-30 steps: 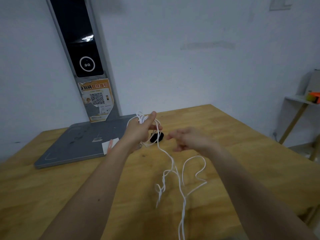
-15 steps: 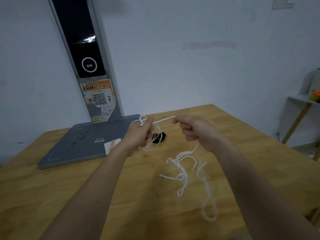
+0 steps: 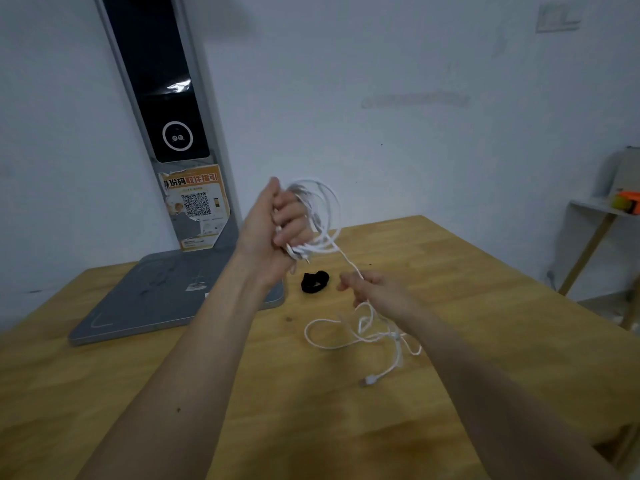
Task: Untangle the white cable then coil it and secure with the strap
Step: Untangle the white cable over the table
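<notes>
White cable [image 3: 320, 216]: several loops are gripped in the left hand [image 3: 273, 230], which is raised above the tabletop [image 3: 138, 393] w/ fingers curled tight round the bundle. Loops stand out at approx. 3 o'clock from the fist. From the bottom of the bundle one strand is run down toward 5 o'clock to the right hand [image 3: 367, 289], where it is pinched between thumb and fingertips; the other fingers are curled in. Below and at 5 o'clock from the right hand the rest of the cable is left lying loose on the tabletop in a few overlapping loops, partly hidden by the right forearm; whether it is knotted can't be told. Its connector end [image 3: 369, 381] is seen flat on the wood at 6 o'clock from the right hand.

Black strap [image 3: 314, 281] is laid on the tabletop between the two hands, just beside the right fingertips, at 9 o'clock from them, not touched.

Grey stand base [image 3: 156, 299] is set on the tabletop at 9 o'clock from the strap, w/ an upright column [image 3: 162, 98] bearing an orange QR label [image 3: 195, 206]. A shelf [image 3: 602, 211] w/ an orange item is seen at far 3 o'clock.
</notes>
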